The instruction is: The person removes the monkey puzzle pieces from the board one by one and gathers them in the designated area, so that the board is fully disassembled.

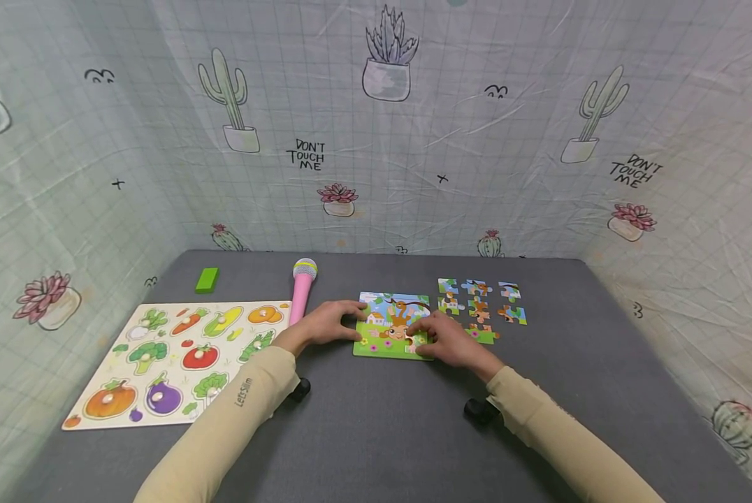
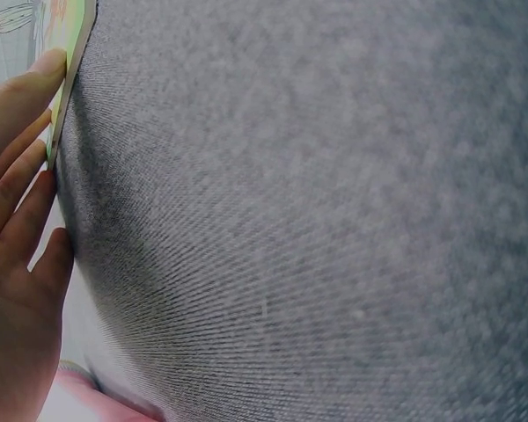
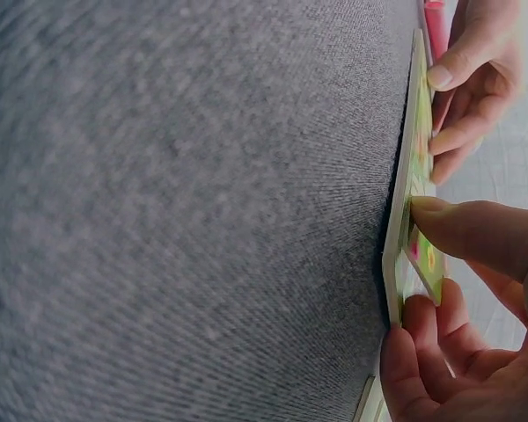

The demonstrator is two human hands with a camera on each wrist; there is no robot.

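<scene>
A jigsaw puzzle board (image 1: 382,342) with a monkey picture lies on the table. My left hand (image 1: 330,321) rests against its left side, fingers spread and fairly straight. In the left wrist view the thumb (image 2: 51,63) touches the board's edge. Over the board's lower right part, my right hand (image 1: 448,340) pinches a green jigsaw piece (image 3: 429,264) between thumb and fingers. That piece is tilted against the board in the right wrist view. From the head, the fingers hide most of it.
Several loose jigsaw pieces (image 1: 479,307) lie right of the board. A vegetable peg board (image 1: 181,318) covers the left side, with a pink toy microphone (image 1: 301,290) at its right edge. A green block (image 1: 207,280) lies behind it. A patterned cloth backdrop (image 1: 439,140) surrounds the table.
</scene>
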